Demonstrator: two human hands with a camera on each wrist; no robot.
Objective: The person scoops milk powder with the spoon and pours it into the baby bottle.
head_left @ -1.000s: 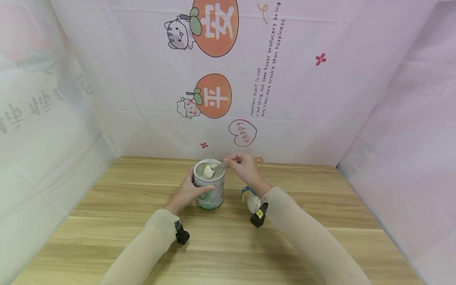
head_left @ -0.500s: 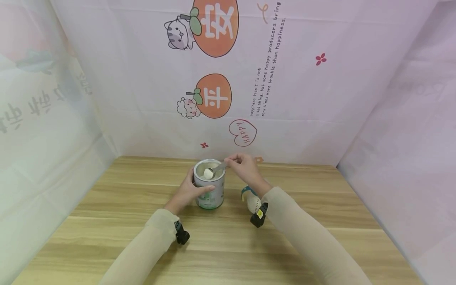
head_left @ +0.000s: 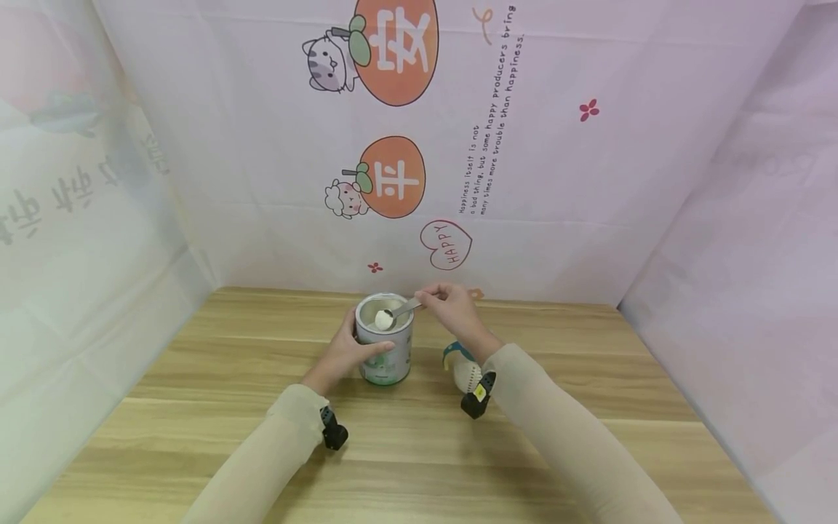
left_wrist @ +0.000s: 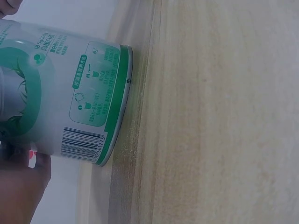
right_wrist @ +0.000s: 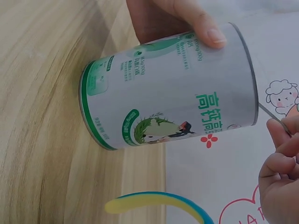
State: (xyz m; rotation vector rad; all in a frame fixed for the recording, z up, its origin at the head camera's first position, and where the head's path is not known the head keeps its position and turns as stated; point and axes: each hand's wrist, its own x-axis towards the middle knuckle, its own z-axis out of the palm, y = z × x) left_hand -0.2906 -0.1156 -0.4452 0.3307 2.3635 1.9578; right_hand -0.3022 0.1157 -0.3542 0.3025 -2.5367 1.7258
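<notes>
A white-and-green powder tin (head_left: 396, 356) stands uncovered on the table near its back edge. My left hand (head_left: 345, 353) holds the tin around its left side, thumb across the front. Pale powder lies inside, below the rim. My right hand (head_left: 450, 309) pinches the handle of a metal spoon (head_left: 407, 306) from the right. The spoon's bowl, inside the tin's mouth, carries a rounded heap of white powder (head_left: 383, 319). In the right wrist view the spoon's bowl is hidden by the tin wall. The left wrist view shows the tin's base on the wood.
By my right wrist, a white rounded object (head_left: 465, 375) with a blue-and-yellow curved handle (right_wrist: 156, 199) lies partly hidden by the wrist camera. A printed cloth (head_left: 524, 247) rises behind the wooden table (head_left: 406, 473), with more cloth on both sides.
The heap on the spoon has become smaller and smoother. The spoon has tilted and shifted slightly inside the tin; the left hand and tin stay in place.
</notes>
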